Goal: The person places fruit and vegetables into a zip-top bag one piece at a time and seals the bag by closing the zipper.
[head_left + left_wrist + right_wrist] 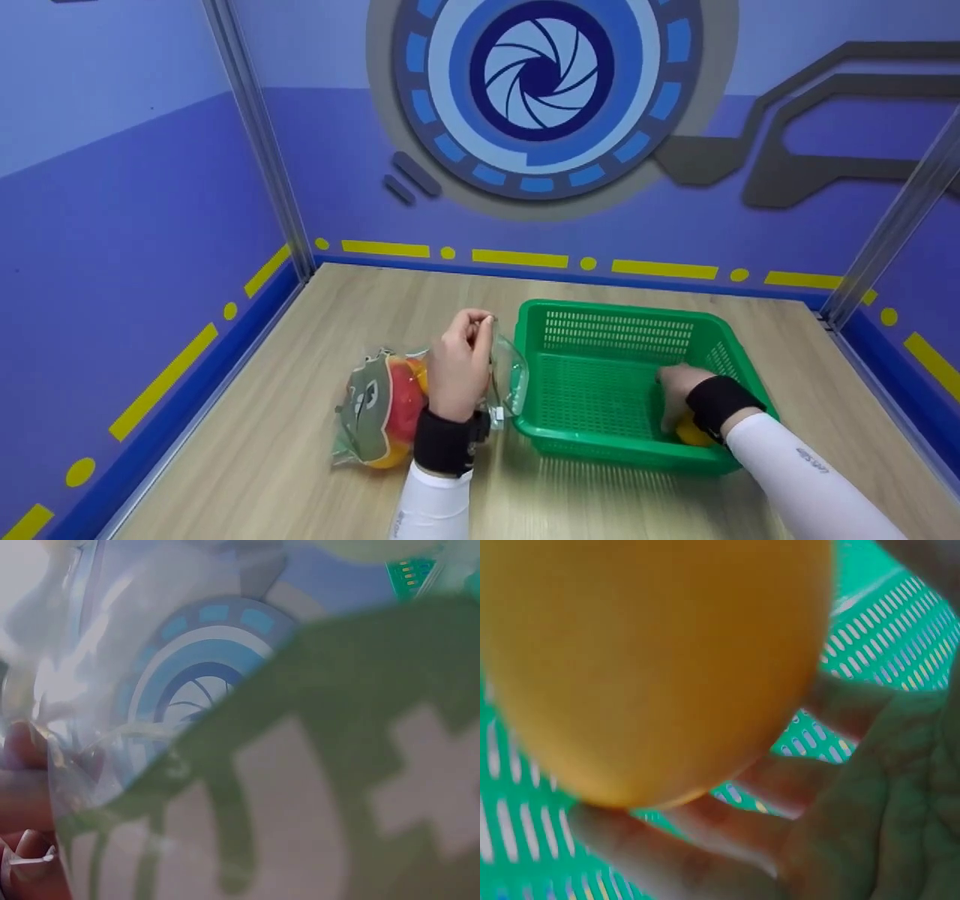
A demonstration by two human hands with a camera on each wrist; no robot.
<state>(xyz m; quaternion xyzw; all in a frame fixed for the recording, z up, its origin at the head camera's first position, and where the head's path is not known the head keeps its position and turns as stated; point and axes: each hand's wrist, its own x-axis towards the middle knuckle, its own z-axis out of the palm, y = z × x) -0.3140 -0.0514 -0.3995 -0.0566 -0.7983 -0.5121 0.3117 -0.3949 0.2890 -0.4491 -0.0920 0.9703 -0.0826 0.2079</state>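
Note:
My left hand (459, 369) pinches the rim of a clear plastic bag (367, 409) printed with a green cartoon face. Red and yellow-orange rounded items (405, 397) show inside the bag, which lies on the table. In the left wrist view the bag's green print (337, 735) fills much of the picture, with the fingers (26, 802) at the left edge. Down inside the green basket (592, 439), at its near right corner, my right hand (681, 390) holds a smooth yellow-orange fruit-like item (652, 667). Its fingers (697, 840) curve round the item's underside; its exact kind cannot be told.
The slotted basket stands on a wood-grain table (285, 420), right of the bag. Blue-purple printed panels (337, 172) enclose the table at the back and both sides, joined by metal posts (262, 135).

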